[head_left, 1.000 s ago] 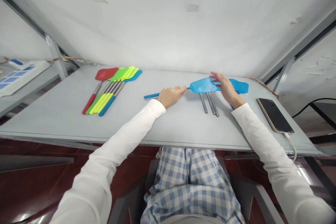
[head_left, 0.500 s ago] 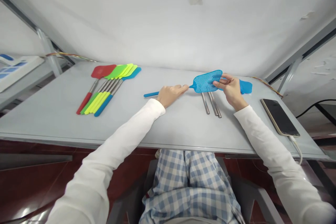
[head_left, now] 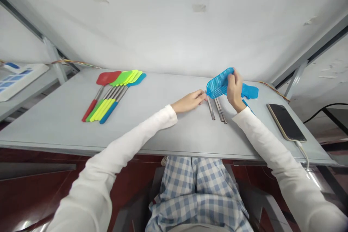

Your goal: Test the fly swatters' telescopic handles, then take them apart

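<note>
Metal rods lie on the grey table. Beyond them, the left hand has shifted rightward, apparently pinching the blue flyswatter near its neck; both hands thus work closer together, the right hand gripping the outer edge.

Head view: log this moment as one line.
right hand: holds blue mesh head | left hand: at its narrow end | nearby: metal rods | rightward: phone | leftward: overlapping swatters
</note>
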The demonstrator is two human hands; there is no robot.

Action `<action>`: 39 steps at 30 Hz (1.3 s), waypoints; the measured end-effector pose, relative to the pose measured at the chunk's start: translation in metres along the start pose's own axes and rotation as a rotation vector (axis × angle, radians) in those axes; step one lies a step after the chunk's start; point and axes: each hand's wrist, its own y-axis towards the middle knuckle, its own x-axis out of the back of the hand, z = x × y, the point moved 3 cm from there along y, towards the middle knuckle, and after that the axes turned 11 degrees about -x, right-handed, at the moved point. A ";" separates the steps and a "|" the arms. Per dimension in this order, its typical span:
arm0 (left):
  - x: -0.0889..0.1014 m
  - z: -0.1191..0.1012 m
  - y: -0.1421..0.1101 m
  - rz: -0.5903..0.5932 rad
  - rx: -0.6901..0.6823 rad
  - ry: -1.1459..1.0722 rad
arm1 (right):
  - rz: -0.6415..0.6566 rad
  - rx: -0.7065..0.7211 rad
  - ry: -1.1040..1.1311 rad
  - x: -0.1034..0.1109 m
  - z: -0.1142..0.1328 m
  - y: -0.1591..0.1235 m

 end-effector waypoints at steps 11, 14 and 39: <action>-0.040 -0.028 -0.008 -0.214 0.253 -0.746 | -0.028 -0.039 -0.219 -0.026 0.021 0.028; -0.040 -0.024 -0.008 -0.256 0.301 -0.750 | -0.012 -0.078 -0.254 -0.043 0.015 0.025; 0.009 0.043 0.004 -0.261 0.556 -1.432 | 0.555 0.220 -1.211 -0.026 -0.076 0.102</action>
